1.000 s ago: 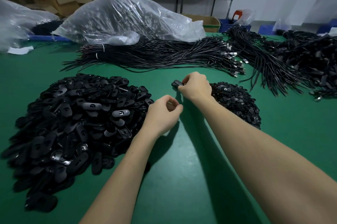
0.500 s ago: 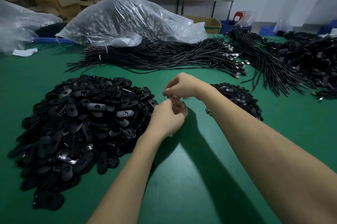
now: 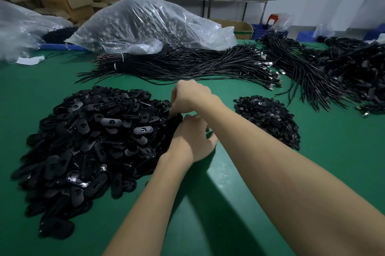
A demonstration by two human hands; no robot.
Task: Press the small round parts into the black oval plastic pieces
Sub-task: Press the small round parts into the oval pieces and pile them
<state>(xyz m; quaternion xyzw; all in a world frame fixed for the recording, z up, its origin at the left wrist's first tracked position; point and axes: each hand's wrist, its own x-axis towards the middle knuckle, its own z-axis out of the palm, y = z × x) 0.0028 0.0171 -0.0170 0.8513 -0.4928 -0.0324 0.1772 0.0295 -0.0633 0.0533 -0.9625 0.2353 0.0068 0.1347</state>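
Fingers of right hand [image 3: 192, 97] in oval pieces [image 3: 93, 141]

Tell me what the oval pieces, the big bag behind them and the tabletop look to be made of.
Oval pieces: black moulded plastic, mostly matt, some with glossy glints. Bag: thin clear plastic film, crinkled and shiny, dark contents showing through. Tabletop: smooth green mat, perhaps rubber or vinyl, with a soft sheen; the look leaves it open.

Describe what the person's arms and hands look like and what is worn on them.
Both forearms are bare up to the frame edge, with no sleeves showing. The left hand and right hand wear no gloves, and no rings, watch or bands show.
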